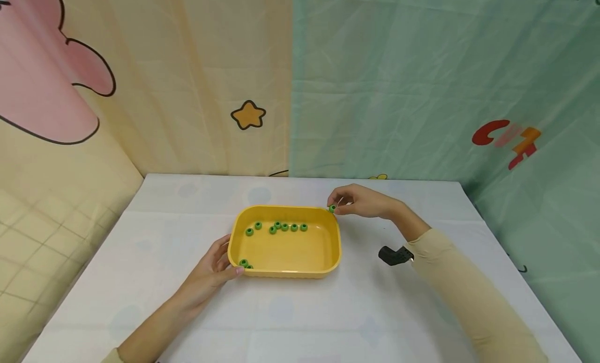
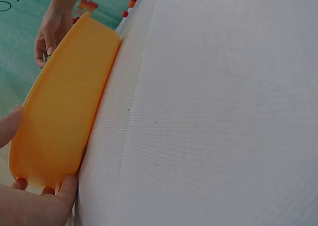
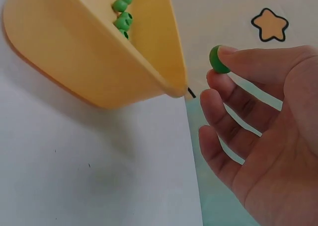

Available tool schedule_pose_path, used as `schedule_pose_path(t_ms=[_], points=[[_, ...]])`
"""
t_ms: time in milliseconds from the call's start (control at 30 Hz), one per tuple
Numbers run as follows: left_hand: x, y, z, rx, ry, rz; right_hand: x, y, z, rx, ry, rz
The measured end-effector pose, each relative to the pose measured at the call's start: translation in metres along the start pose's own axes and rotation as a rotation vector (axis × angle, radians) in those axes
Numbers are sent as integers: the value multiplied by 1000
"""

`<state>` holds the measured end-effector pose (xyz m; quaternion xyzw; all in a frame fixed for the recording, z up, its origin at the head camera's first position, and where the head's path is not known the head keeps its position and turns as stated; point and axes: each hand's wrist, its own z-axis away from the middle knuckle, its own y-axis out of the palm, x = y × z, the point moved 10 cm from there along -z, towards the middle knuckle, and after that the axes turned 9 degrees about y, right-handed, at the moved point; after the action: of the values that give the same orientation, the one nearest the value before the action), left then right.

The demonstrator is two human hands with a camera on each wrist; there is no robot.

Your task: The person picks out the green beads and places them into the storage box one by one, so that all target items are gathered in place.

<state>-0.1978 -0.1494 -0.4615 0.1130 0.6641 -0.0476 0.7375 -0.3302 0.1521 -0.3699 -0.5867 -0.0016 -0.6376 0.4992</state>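
A yellow tray (image 1: pixel 292 251) sits on the table in the head view. Several green beads (image 1: pixel 294 227) with holes lie inside it, most in a loose row toward the far side, others in the near left corner. My left hand (image 1: pixel 203 285) grips that corner, thumb at the rim and fingertips (image 2: pixel 68 186) against the outer wall. Beside the far right corner, my right hand (image 1: pixel 365 201) pinches one green bead (image 3: pixel 218 60) between thumb and index finger. In the right wrist view the other fingers are loosely bent, and this bead is outside the tray, apart from its rim.
White cloth covers the table (image 1: pixel 281 321). A black device (image 1: pixel 395 255) projects from the right sleeve. Small red pieces (image 2: pixel 131 3) show past the tray in the left wrist view. Printed cloth walls (image 1: pixel 375 92) stand behind and at the sides.
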Motion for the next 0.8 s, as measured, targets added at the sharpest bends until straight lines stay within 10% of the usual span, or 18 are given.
schedule_pose_path(t_ms=[800], points=[[0, 0, 0, 12, 5, -7, 58, 28, -37, 66, -105, 27]])
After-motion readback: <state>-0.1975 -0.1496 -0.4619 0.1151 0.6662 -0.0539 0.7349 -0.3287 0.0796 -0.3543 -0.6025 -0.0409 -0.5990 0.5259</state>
